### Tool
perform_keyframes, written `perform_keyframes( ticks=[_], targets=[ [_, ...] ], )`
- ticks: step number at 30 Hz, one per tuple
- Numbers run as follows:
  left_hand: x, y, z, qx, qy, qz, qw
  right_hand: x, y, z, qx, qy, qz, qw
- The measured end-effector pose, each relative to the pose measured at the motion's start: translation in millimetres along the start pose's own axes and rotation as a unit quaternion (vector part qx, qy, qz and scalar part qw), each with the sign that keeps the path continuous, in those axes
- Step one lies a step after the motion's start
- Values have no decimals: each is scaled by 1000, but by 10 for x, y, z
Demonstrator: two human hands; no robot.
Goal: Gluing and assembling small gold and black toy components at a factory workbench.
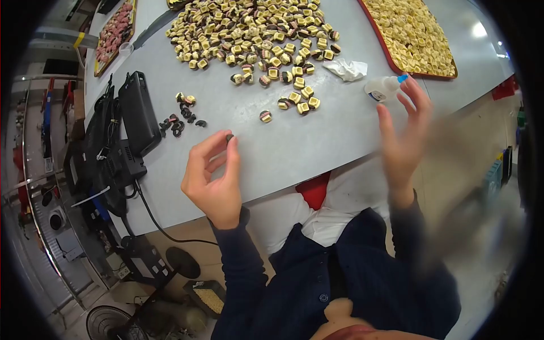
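Observation:
My left hand (212,180) pinches a small dark piece (229,137) between thumb and fingertips, above the near part of the table. My right hand (405,133) has its fingers spread, with nothing between thumb and fingers. Its fingertips are by the blue tip of a small white squeeze bottle (381,89); whether they touch it I cannot tell. To the left of my left hand lie several loose black curved pieces (178,124). One small cream, pink and dark block (266,116) sits apart, near a little group of cream-and-dark blocks (299,102).
A big heap of such blocks (243,34) covers the far middle. A red-rimmed tray (436,75) of cream pieces stands far right, a tray of pink pieces (116,34) far left. Crumpled tissue (347,69) lies near the bottle. Black devices (139,113) and cables line the left edge.

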State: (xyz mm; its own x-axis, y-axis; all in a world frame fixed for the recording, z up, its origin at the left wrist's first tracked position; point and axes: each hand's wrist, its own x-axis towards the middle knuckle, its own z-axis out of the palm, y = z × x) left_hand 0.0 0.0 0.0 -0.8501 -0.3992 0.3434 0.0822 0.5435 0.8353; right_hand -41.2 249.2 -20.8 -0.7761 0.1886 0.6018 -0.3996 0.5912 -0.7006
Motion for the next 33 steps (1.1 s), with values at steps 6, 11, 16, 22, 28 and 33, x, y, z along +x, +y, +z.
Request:
perform_keyframes(
  ticks=[6, 11, 16, 22, 28, 33],
  targets=[
    [-141, 160, 198, -175, -62, -65, 980, 144, 66, 8, 124, -83, 135, 980],
    [-216, 213, 313, -169, -90, -29, 981, 153, 2, -2, 276, -38, 189, 942],
    [-206, 316, 415, -147, -129, 4, 981, 170, -37, -64, 373, -156, 252, 879],
    [-201, 262, 417, -183, -154, 26, 971, 178, 79, 14, 519, -113, 251, 809],
    [-207, 248, 418, -186, -160, 29, 969, 92, 46, 169, 592, -103, 288, 746],
    [-198, 323, 376, -211, -152, -60, 964, 59, -4, 260, 605, -131, 282, 733]
  ],
)
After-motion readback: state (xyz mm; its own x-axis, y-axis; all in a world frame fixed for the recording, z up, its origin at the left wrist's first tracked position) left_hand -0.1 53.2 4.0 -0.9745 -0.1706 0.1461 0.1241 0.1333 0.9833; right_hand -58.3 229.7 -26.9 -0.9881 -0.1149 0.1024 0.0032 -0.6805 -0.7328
